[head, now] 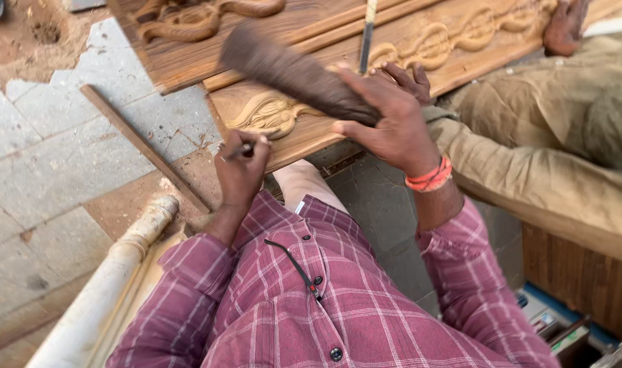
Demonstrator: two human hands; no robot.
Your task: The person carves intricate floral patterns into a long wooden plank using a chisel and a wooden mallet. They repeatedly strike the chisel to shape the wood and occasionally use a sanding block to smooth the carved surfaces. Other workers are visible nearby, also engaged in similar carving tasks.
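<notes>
My right hand [386, 119] grips the handle end of a dark wooden mallet [284, 71], raised and tilted up to the left over a carved wooden panel [311, 129]. My left hand [241, 167] holds a thin metal chisel [246, 148] against the panel's near edge, beside a carved scroll [267, 112]. An orange band sits on my right wrist.
Another person in khaki clothes [556, 136] sits at the right, one hand [564, 27] resting on the panel. A second chisel [367, 37] stands on the carving. A loose wooden strip [144, 146] lies on the stone floor; a pale pole [113, 272] runs at lower left.
</notes>
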